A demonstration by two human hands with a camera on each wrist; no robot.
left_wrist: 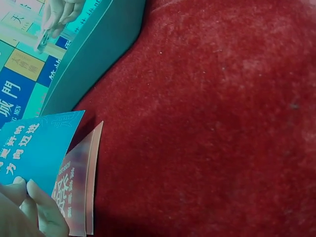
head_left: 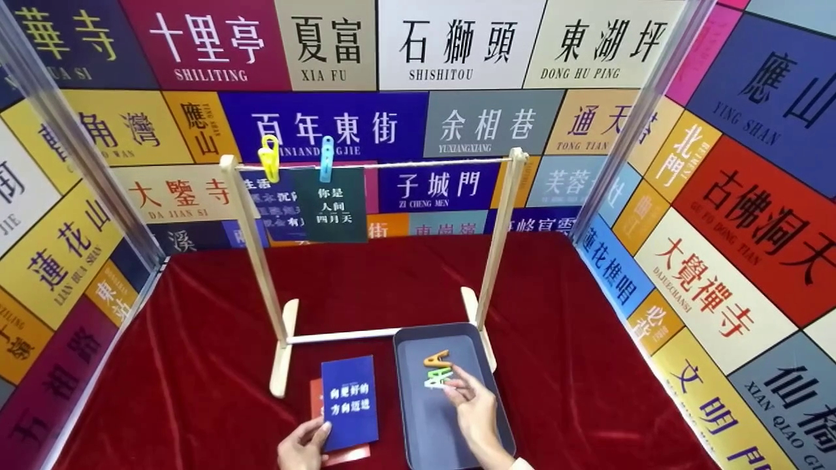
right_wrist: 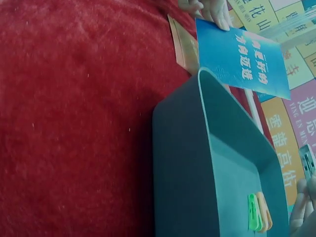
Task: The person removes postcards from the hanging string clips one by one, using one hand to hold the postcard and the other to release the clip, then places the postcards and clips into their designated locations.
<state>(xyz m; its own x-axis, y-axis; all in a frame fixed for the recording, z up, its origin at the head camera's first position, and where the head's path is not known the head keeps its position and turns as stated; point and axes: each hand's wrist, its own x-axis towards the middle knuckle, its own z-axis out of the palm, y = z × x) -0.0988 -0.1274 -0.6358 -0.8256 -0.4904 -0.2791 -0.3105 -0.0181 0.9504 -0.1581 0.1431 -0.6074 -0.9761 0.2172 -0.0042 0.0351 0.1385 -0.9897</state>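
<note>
My left hand (head_left: 304,447) pinches the lower left edge of a blue card (head_left: 351,405) with white characters, tilted up in front of a reddish card (head_left: 349,455). In the left wrist view, the thumb and finger grip that blue card (left_wrist: 47,148) above a small stack of reddish cards (left_wrist: 76,192) on the cloth. My right hand (head_left: 473,408) is over the dark grey tray (head_left: 424,444), pinching a pale clothespin (right_wrist: 307,160). Inside the tray lie a green clothespin (right_wrist: 254,212) and an orange clothespin (head_left: 436,359).
Behind stands a wooden rack (head_left: 258,261) with a string (head_left: 418,162) across its top. A yellow clothespin (head_left: 269,158) and a blue clothespin (head_left: 326,158) sit on the string; a dark green card (head_left: 333,205) hangs there. Dark red cloth (head_left: 588,391) covers the table; printed panels surround it.
</note>
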